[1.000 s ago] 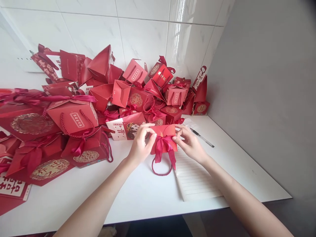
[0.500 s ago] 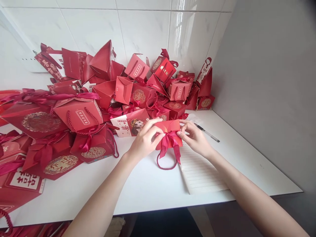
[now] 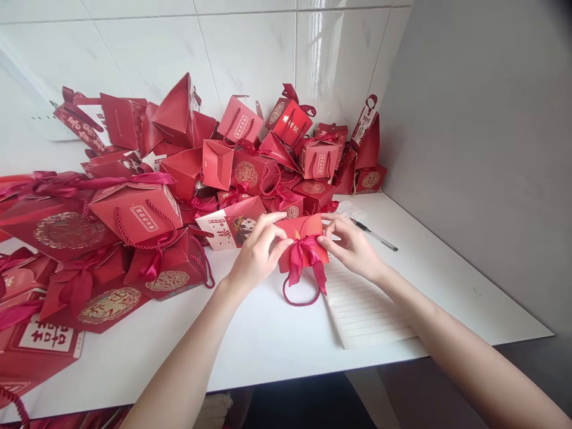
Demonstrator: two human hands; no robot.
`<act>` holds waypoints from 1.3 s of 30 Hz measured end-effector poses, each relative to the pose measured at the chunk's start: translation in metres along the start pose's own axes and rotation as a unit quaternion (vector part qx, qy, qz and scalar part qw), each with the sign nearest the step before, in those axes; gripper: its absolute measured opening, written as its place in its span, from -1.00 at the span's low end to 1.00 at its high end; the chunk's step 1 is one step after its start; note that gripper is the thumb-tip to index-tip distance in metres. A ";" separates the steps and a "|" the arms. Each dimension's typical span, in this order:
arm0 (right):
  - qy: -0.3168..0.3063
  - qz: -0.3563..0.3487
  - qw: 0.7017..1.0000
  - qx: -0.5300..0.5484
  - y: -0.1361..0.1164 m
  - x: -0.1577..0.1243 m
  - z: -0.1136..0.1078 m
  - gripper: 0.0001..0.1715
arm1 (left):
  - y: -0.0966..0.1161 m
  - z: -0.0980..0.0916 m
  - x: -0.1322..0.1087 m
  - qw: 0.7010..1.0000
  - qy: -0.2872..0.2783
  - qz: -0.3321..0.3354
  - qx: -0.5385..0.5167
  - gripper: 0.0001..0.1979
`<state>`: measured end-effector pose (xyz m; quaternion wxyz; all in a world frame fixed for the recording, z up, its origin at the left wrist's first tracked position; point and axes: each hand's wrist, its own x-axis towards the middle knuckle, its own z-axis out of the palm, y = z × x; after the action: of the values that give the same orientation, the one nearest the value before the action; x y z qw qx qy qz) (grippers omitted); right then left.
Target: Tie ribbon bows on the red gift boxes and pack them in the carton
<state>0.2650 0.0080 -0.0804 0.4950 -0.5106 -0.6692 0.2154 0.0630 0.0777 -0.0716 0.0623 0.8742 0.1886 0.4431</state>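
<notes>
A small red gift box (image 3: 298, 226) is held between my two hands in front of me. Across it runs a dark pink ribbon (image 3: 307, 255) tied in a bow, its tails hanging down. Below the box a twisted cord handle (image 3: 301, 302) loops over the white table. My left hand (image 3: 263, 250) grips the box's left side, thumb and fingers closed near the bow's left loop. On the right side my right hand (image 3: 351, 244) is closed too, thumb at the bow's right loop and fingers behind the box edge.
Many red gift boxes (image 3: 246, 170) with ribbons and cords pile up at the left and back, against a tiled wall (image 3: 250, 59). A lined notebook (image 3: 366, 316) lies under my right forearm. Behind it is a pen (image 3: 378, 237). A grey panel (image 3: 482, 149) bounds the right.
The view has shifted slightly, so the piled boxes appear a little further left. Both hands stay on the box, with the ribbon bow's loops looking slightly more spread.
</notes>
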 end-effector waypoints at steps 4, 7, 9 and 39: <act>0.001 -0.001 1.000 -0.003 0.000 0.000 0.000 -0.75 | 0.002 0.000 0.000 1.000 -0.003 0.000 0.009 -0.90; 0.000 -0.005 1.000 -0.011 0.000 0.000 0.000 -0.74 | 0.003 0.000 0.000 0.999 -0.017 0.017 0.022 -0.92; -0.002 -0.009 1.000 -0.014 0.000 0.000 0.000 -0.74 | 0.003 0.000 0.000 0.999 -0.022 0.018 0.029 -0.91; -0.015 -0.019 0.999 -0.033 0.003 0.002 0.000 -0.77 | 0.010 0.017 -0.002 0.995 0.057 -0.080 -0.013 -0.84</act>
<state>0.2662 0.0108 -0.0825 0.4717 -0.5103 -0.6932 0.1911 0.0781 0.0688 -0.0804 0.0980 0.8285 0.2558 0.4884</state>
